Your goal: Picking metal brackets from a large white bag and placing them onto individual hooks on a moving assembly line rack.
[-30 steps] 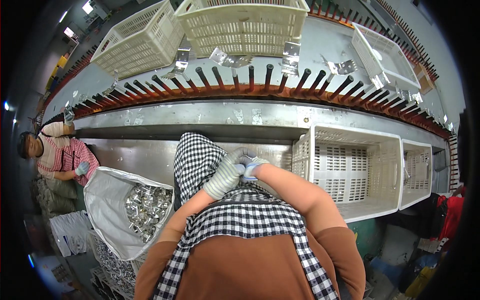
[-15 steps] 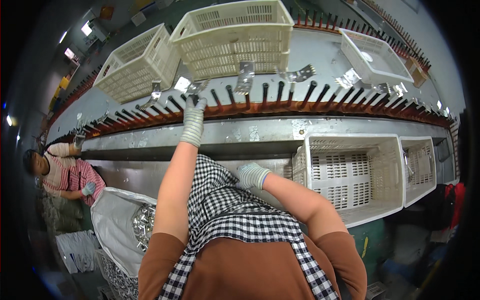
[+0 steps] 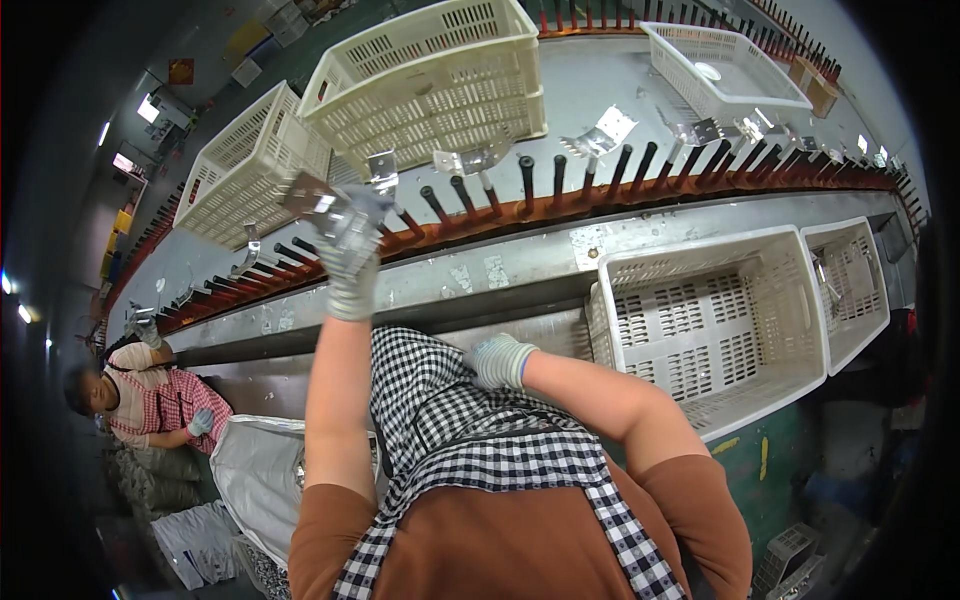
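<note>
My left hand [image 3: 350,255], in a striped grey glove, is blurred by motion above the row of black-tipped pegs. Its fingers are closed on a shiny bent metal plate [image 3: 314,198]. Close by, another metal plate [image 3: 383,172] stands on a peg. A further metal plate [image 3: 605,132], toothed along one edge, sits farther right in the row. My right hand [image 3: 497,362], gloved the same way, rests on the checked apron [image 3: 425,385] in my lap. Its fingers are curled in, and nothing shows in them.
Cream plastic crates [image 3: 430,105] stand behind the pegs [image 3: 527,185], with a shallow white crate [image 3: 735,75] at the far right. A large white crate [image 3: 615,340] lies to my right. At my left are a white sack [image 3: 250,470] and a co-worker [image 3: 150,390].
My left hand has lifted from the pegs and moved left, now with a metal plate in it. The whole view has turned slightly. My right hand stays on my lap.
</note>
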Motion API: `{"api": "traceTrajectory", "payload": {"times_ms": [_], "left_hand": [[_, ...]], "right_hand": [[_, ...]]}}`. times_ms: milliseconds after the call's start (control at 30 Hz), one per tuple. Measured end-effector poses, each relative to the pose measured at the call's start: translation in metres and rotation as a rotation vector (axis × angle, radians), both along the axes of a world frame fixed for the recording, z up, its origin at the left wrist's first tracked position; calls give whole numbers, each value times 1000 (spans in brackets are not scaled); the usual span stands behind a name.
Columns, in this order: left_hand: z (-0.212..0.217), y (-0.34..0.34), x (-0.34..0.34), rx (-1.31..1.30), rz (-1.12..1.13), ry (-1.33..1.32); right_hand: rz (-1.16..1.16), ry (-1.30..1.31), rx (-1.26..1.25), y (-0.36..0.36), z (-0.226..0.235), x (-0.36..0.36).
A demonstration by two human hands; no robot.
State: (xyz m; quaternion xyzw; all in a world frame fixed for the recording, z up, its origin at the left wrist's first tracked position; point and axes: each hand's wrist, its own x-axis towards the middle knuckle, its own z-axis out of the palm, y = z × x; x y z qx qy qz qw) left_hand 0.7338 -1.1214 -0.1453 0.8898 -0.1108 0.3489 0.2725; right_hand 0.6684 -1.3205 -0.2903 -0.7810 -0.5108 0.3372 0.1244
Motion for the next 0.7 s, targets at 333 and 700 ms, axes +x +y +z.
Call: {"api": "traceTrajectory", "payload": {"times_ms": [333,700], "left_hand": [[-136,-25,63,-1677,-496,360],[1,-93,29,22,-11,-250]], "right_hand": [[-14,27,20,0,5,8],[-44,22,81,-1,-5,-2]]}}
